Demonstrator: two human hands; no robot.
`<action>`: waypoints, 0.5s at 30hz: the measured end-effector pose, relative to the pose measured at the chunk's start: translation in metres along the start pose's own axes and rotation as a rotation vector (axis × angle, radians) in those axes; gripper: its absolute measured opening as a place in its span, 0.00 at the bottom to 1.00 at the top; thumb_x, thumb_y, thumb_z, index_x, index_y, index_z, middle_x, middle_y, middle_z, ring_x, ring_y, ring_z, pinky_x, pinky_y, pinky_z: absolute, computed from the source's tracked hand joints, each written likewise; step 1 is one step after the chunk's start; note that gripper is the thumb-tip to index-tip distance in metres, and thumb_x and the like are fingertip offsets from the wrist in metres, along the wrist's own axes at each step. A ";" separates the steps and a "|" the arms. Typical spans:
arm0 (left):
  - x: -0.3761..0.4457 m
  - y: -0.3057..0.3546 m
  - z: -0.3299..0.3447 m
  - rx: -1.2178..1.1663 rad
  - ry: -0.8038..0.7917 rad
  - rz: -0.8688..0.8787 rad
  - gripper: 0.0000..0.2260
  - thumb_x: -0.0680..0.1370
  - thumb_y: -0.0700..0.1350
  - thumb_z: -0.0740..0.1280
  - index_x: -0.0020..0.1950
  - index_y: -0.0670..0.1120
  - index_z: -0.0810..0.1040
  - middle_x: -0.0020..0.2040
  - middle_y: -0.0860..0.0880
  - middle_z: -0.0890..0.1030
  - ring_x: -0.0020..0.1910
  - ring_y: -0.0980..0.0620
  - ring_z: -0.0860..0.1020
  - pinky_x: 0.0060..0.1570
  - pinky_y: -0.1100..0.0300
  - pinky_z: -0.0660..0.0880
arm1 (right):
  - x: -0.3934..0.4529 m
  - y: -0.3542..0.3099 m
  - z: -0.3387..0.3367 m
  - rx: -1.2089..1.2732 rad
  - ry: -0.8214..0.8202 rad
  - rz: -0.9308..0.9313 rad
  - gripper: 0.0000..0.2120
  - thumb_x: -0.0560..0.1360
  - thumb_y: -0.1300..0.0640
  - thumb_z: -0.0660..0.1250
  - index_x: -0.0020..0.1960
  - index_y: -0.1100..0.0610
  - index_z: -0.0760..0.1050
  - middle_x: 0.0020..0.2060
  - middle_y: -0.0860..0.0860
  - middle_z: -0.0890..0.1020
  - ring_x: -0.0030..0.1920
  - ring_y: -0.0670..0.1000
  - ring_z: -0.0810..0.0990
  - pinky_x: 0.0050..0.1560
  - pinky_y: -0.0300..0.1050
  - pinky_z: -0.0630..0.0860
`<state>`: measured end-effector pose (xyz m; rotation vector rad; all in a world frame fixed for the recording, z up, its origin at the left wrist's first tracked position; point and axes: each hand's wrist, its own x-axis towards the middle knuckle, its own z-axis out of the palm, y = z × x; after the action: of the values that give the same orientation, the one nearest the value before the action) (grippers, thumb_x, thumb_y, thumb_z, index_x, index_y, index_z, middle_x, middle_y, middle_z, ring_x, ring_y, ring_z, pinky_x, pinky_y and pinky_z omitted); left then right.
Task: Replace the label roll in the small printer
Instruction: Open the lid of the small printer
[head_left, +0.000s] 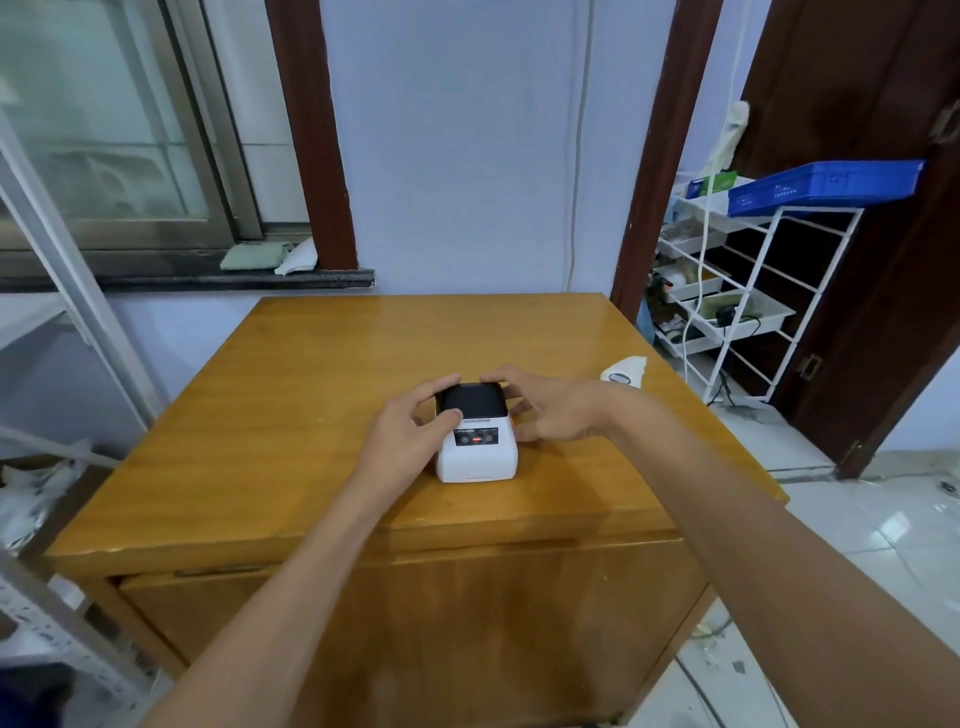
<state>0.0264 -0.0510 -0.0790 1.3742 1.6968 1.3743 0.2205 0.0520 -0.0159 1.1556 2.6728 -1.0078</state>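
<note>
A small white printer (477, 457) with a dark lid and a lit red button stands near the middle of the wooden table (291, 395); its lid is down. My left hand (410, 426) grips its left side, thumb resting on the lid's front edge. My right hand (545, 408) holds its right side, fingers curled over the lid's back corner. A white label roll (623, 373) in a loose wrapper lies on the table to the right, apart from both hands.
A white wire rack (748, 291) with trays and a blue crate (826, 184) stands to the right of the table. A window sill (208, 278) runs behind on the left. Metal shelving (62, 270) stands at the left edge.
</note>
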 end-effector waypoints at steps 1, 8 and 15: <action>0.000 0.001 0.000 0.002 -0.001 -0.001 0.20 0.77 0.48 0.70 0.68 0.62 0.82 0.52 0.62 0.84 0.53 0.39 0.85 0.54 0.40 0.83 | 0.001 0.000 -0.001 -0.008 -0.008 0.004 0.40 0.82 0.59 0.70 0.84 0.48 0.50 0.80 0.52 0.66 0.77 0.53 0.69 0.71 0.47 0.69; -0.002 0.004 0.000 -0.012 -0.009 -0.020 0.22 0.74 0.51 0.71 0.68 0.63 0.82 0.49 0.63 0.84 0.53 0.38 0.84 0.55 0.41 0.83 | 0.007 -0.013 -0.012 -0.143 -0.077 0.088 0.42 0.80 0.58 0.73 0.82 0.47 0.49 0.78 0.52 0.68 0.72 0.58 0.74 0.72 0.56 0.72; -0.005 0.010 0.000 -0.058 -0.001 -0.016 0.21 0.76 0.48 0.72 0.69 0.58 0.82 0.58 0.66 0.83 0.51 0.43 0.85 0.57 0.46 0.83 | 0.014 -0.020 -0.013 -0.316 -0.081 0.133 0.41 0.78 0.54 0.73 0.79 0.42 0.50 0.72 0.57 0.75 0.65 0.62 0.79 0.68 0.63 0.75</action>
<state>0.0314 -0.0561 -0.0711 1.3270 1.6510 1.4026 0.2001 0.0586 0.0014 1.1771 2.5315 -0.5732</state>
